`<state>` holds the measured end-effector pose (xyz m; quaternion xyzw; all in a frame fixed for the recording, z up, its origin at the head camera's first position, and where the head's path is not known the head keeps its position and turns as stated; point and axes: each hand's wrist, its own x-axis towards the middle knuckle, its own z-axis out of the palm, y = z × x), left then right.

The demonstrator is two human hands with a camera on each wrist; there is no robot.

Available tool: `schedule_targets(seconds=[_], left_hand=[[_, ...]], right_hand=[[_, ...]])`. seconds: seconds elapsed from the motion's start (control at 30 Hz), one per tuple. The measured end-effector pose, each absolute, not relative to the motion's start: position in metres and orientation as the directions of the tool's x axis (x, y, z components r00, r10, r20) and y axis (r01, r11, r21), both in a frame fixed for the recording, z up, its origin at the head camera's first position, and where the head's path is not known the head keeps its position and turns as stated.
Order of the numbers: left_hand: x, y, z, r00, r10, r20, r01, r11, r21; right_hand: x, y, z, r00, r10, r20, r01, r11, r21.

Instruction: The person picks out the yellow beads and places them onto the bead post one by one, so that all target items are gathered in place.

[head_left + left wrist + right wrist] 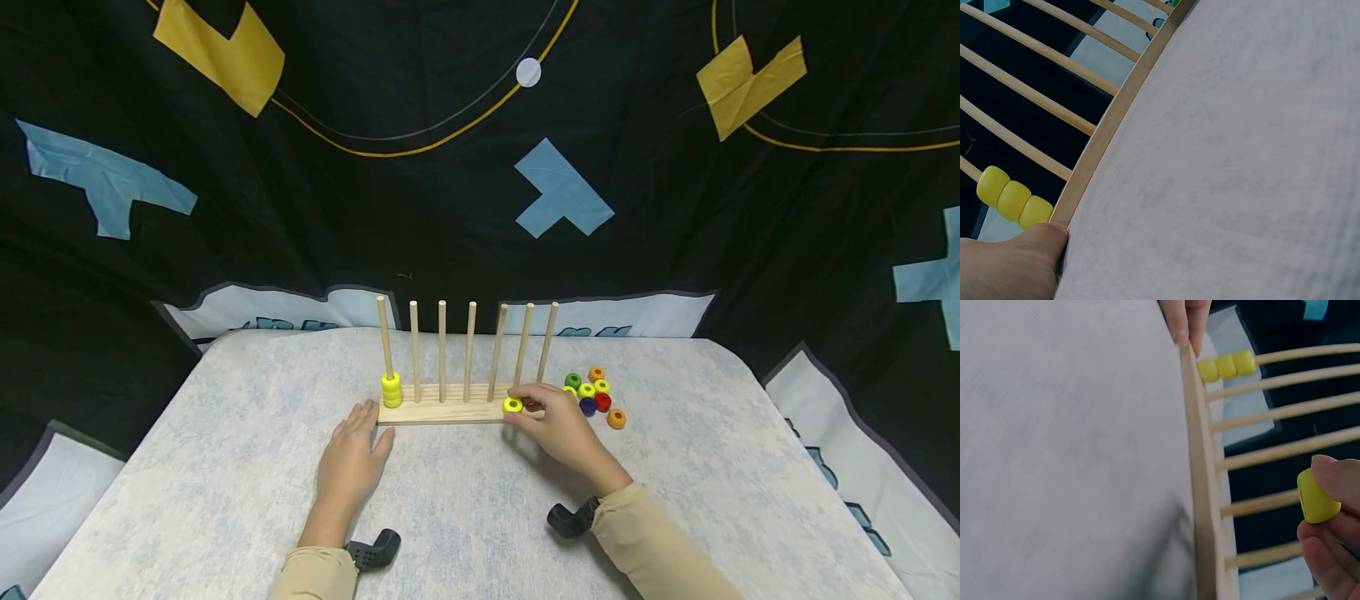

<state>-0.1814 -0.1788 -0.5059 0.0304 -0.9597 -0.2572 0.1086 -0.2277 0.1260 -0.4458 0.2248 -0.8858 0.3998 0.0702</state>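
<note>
A wooden board with several upright pegs (442,412) lies across the table. Three yellow beads (392,390) are stacked on its leftmost peg, and the left wrist view shows the same yellow beads (1014,199) down against the base. My left hand (351,454) rests at the board's left end, with the thumb at its front corner. Between thumb and fingers, my right hand (558,425) pinches a yellow bead (1316,497), held in front of the pegs toward the right. The bead is off any peg, its hole seen from above in the head view.
Right of the board lie loose beads: a green bead (573,380), orange bead (617,419), red bead (603,402), purple bead (587,407) and several yellow ones. A black curtain (450,225) hangs behind the pale table (465,517). Each wrist wears a black camera (375,550).
</note>
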Motion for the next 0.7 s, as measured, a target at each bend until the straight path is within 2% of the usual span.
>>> schedule_targets(seconds=[0.27, 0.7], left_hand=[[-0.181, -0.179, -0.506, -0.974, -0.112, 0.195, -0.001, 0.868, 0.496], [-0.181, -0.179, -0.505, -0.976, -0.107, 0.191, 0.003, 0.866, 0.500]], right_hand=[[-0.228, 0.098, -0.428, -0.863, -0.389, 0.324, -0.501, 0.563, -0.658], [-0.235, 0.069, -0.384, -0.764, -0.438, 0.475, -0.644, 0.467, -0.606]])
